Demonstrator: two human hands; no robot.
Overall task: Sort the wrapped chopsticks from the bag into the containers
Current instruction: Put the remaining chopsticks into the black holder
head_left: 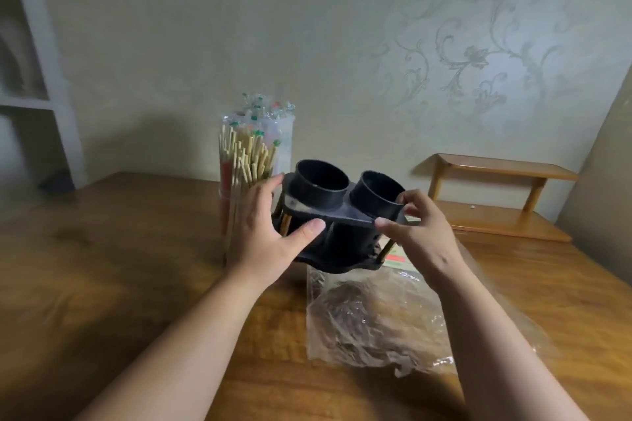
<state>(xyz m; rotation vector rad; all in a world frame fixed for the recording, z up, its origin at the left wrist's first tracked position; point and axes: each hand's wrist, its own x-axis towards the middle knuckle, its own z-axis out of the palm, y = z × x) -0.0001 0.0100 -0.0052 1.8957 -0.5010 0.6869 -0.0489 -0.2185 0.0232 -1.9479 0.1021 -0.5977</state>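
Currently positioning: black two-cup holder (328, 202) at centre, tilted over the desk (102, 267). Left hand (270, 236) clasps its 9 o'clock end; right hand (420, 236) fingers pinch the 3 o'clock rim. Bag (372, 318) at 6, wrapped chopsticks (246, 161) at 10. My guess at next: set it level.

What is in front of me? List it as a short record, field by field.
holder: black holder, two round cups, nothing sticking out, tilted toward camera
left: left hand grips holder's left edge
right: right hand pinches its right edge
chopsticks: wrapped chopsticks upright in clear container, behind left hand
bag: clear plastic bag flat on wooden table
shelf: small wooden shelf, far right
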